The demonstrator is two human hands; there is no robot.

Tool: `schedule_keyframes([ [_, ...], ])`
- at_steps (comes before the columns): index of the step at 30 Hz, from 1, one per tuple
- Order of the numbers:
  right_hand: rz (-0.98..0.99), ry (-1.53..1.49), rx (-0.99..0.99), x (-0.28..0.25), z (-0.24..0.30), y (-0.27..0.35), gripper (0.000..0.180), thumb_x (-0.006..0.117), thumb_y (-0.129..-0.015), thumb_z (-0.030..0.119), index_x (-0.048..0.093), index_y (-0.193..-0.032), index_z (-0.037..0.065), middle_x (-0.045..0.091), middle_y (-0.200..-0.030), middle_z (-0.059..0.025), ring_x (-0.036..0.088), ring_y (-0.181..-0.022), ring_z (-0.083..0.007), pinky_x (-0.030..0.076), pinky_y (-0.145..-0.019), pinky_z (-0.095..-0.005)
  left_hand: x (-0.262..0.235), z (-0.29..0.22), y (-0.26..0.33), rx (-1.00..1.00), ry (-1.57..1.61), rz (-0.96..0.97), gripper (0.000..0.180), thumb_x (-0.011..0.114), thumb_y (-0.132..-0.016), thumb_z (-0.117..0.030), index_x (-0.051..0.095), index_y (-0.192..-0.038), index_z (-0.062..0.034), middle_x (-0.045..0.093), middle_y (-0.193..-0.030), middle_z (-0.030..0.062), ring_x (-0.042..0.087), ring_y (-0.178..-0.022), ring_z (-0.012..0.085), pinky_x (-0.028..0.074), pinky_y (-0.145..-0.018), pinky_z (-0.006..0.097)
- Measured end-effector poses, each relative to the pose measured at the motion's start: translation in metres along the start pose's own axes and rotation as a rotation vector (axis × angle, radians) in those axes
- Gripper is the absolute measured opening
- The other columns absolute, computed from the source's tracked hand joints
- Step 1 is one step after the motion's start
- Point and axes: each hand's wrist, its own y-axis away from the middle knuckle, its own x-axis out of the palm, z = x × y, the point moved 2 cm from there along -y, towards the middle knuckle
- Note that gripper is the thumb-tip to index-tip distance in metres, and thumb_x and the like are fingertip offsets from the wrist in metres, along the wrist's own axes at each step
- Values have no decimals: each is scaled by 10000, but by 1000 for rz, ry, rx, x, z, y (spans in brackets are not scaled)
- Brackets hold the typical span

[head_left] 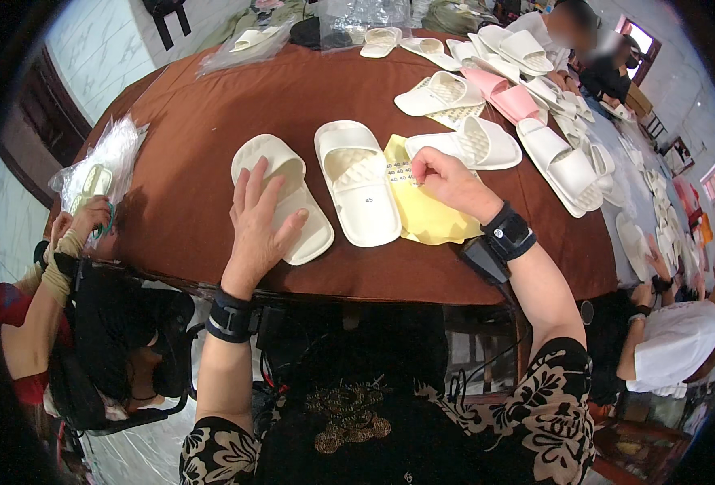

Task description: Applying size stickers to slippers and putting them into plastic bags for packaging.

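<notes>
Two cream slippers lie side by side on the brown cloth in front of me. My left hand rests over the left slipper, fingers spread and holding nothing. The right slipper bears a small dark printed mark on its insole, its toe strap toward the far side. Beside it lies a yellow sheet with rows of small printed labels at its upper left. Above this sheet my right hand is closed, thumb and forefinger pinched together; whatever sits between the tips is too small to make out.
Another cream slipper lies just beyond my right hand. Several white slippers and a pink pair are heaped at the right. Clear plastic bags lie at the left edge, near a co-worker's hands. More people sit along the right.
</notes>
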Motion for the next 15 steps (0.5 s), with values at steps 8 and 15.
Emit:
schedule_keyframes([
  [8,37,-115,-40,-4,37,-4,158,467,-792,-73,506,-899,36,506,-874,6,506,-851,-81,427,-792,-221,4,10,3,13,5,-27,501,638,-819,-271,541,-1256,-44,299,-1507,162,239,-1378,444,263,-1082,541],
  [15,278,-214,-189,29,104,-27,177,447,-805,-84,496,-947,10,547,-923,-46,560,-917,-133,459,-839,-284,2,8,4,-48,109,19,506,477,-828,-64,481,-1333,-93,275,-1526,144,197,-1409,419,185,-1130,512],
])
